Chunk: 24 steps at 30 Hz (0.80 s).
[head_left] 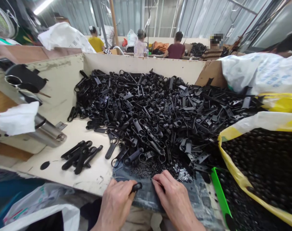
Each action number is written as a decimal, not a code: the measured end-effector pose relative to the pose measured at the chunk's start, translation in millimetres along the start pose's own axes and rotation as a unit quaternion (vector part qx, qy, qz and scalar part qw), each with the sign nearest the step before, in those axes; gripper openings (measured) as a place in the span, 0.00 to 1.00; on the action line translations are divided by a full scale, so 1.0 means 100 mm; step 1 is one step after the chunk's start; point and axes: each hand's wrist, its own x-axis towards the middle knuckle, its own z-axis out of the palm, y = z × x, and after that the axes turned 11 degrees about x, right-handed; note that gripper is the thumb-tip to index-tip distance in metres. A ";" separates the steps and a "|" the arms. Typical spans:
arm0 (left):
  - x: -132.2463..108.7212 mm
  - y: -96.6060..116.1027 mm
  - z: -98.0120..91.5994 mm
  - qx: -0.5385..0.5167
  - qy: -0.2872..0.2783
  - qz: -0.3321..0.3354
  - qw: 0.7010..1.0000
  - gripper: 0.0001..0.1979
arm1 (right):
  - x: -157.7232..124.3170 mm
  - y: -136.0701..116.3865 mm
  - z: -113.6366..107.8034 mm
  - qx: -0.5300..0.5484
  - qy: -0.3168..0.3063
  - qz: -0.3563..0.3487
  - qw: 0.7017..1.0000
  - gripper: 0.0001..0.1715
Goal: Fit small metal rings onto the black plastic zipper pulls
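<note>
Gripping a slim black plastic piece with a rounded end [137,187], the left hand [118,200] has its fingers curled tightly over it near the front edge of the cream table [52,173]. The right hand [173,194] is over a worn blue-grey mat [148,200] at that edge, thumb and forefinger close together; whether they pinch something small, I cannot tell. Just beyond lie shiny silver metal pins [184,173]. Black plastic handles [82,157] lie toward the table's front left corner.
</note>
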 end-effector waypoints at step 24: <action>0.00 0.17 0.01 -0.200 -0.020 -0.228 0.953 0.19 | -0.14 0.00 -0.12 0.062 0.010 -0.017 0.998 0.18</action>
